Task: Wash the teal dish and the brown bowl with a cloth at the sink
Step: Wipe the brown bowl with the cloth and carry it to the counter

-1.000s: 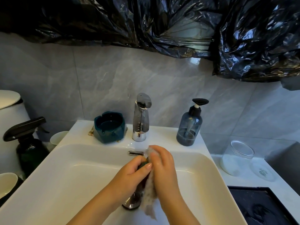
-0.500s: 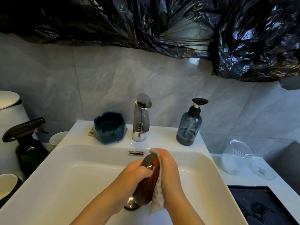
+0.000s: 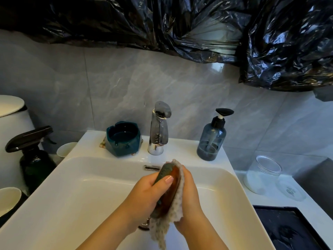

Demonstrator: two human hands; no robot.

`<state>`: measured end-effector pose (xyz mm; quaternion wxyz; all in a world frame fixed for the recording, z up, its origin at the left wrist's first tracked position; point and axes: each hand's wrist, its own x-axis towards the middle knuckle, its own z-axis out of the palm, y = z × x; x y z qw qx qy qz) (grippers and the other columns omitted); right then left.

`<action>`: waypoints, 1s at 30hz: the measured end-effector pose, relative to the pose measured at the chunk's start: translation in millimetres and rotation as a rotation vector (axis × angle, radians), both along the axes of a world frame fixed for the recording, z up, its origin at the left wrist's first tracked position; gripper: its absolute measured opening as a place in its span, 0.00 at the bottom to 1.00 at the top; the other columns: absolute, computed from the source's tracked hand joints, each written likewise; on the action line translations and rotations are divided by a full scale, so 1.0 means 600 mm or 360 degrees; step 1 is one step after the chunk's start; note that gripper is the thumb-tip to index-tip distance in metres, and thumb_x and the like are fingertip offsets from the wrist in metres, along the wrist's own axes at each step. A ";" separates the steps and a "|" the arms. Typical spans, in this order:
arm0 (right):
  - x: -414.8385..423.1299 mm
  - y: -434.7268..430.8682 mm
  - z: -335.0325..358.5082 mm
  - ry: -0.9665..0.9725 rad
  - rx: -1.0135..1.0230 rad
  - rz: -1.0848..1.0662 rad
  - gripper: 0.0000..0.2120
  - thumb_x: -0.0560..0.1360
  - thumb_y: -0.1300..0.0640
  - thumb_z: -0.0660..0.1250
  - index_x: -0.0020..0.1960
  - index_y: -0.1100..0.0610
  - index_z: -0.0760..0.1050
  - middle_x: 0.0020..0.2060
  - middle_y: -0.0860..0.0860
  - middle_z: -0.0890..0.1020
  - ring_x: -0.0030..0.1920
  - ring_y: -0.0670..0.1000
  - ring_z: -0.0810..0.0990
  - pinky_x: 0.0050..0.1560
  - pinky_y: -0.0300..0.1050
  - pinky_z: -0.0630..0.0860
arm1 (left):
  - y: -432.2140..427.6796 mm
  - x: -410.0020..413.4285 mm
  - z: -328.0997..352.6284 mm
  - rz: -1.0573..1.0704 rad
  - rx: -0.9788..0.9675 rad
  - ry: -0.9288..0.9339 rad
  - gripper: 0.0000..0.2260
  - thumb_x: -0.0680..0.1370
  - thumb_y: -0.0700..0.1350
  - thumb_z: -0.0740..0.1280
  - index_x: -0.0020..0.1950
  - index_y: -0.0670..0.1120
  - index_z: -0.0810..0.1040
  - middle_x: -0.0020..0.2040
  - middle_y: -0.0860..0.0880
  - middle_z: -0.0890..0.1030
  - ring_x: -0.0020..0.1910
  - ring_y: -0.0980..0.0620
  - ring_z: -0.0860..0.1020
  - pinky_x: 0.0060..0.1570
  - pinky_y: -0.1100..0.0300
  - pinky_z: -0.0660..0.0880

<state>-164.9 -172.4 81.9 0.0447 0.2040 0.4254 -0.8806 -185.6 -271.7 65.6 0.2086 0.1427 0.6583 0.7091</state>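
Brown bowl [image 3: 173,186]: in the head view, the only view supplied, you hold it on edge over the basin of the sink [image 3: 86,195], amber inside facing right, just in front of the overflow slot.
Left hand [image 3: 146,193]: fingers are curled round the bowl's outer wall with the thumb near the rim. This hand grasps the bowl.
Right hand [image 3: 191,199]: fingers are bent round the cloth [image 3: 177,202] and press it against the bowl's inner face. A loose tail of cloth hangs below.
Teal dish [image 3: 123,139]: upright on the sink's back ledge, left of the faucet [image 3: 159,129] and well apart from both hands.
Faucet: no stream is visible.
Soap dispenser [image 3: 211,139]: on the ledge right of the faucet, partly filled.
Step in hand: judged to be scrubbing the bowl. Whether the teal dish is already washed cannot be told.
Next move: probably turn the bowl in your left hand so the cloth reaches the unwiped wall. Rinsing then needs one hand free for the faucet lever. Grip firmly, since wet glazed ware is likely slippery.
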 end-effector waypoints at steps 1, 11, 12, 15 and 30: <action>-0.003 -0.001 -0.009 0.0087 0.0065 -0.0072 0.17 0.74 0.45 0.62 0.37 0.55 0.81 0.35 0.57 0.83 0.43 0.57 0.79 0.43 0.50 0.75 | 0.000 0.000 -0.001 0.0000 0.0028 -0.0024 0.18 0.65 0.59 0.62 0.45 0.50 0.81 0.40 0.50 0.83 0.46 0.50 0.81 0.43 0.59 0.75; -0.002 -0.010 -0.035 0.0561 0.0961 -0.0238 0.08 0.77 0.52 0.61 0.48 0.45 0.79 0.51 0.44 0.82 0.54 0.42 0.79 0.58 0.40 0.75 | 0.003 -0.001 -0.002 -0.0032 -0.0060 0.0049 0.15 0.79 0.54 0.56 0.49 0.50 0.81 0.44 0.52 0.86 0.47 0.56 0.83 0.45 0.65 0.76; -0.002 -0.011 -0.032 0.0552 0.0944 -0.0230 0.09 0.78 0.54 0.60 0.48 0.46 0.79 0.50 0.45 0.82 0.53 0.41 0.80 0.56 0.37 0.75 | 0.001 -0.001 -0.003 -0.0015 -0.0016 0.0065 0.16 0.78 0.53 0.57 0.45 0.49 0.82 0.42 0.50 0.86 0.44 0.55 0.83 0.44 0.64 0.76; -0.011 0.004 -0.033 0.0346 0.0658 -0.0171 0.11 0.78 0.55 0.60 0.41 0.51 0.80 0.40 0.48 0.84 0.41 0.42 0.81 0.44 0.34 0.76 | -0.007 0.002 0.004 -0.0066 0.0145 0.0041 0.18 0.75 0.55 0.62 0.32 0.48 0.82 0.32 0.49 0.82 0.34 0.55 0.81 0.34 0.66 0.74; -0.023 -0.023 -0.057 0.0255 0.0615 -0.0223 0.08 0.80 0.50 0.55 0.50 0.47 0.73 0.52 0.40 0.76 0.57 0.47 0.76 0.59 0.43 0.72 | -0.002 -0.006 -0.006 0.0277 0.0225 -0.0393 0.25 0.67 0.62 0.61 0.51 0.46 0.82 0.48 0.41 0.84 0.51 0.41 0.81 0.51 0.49 0.77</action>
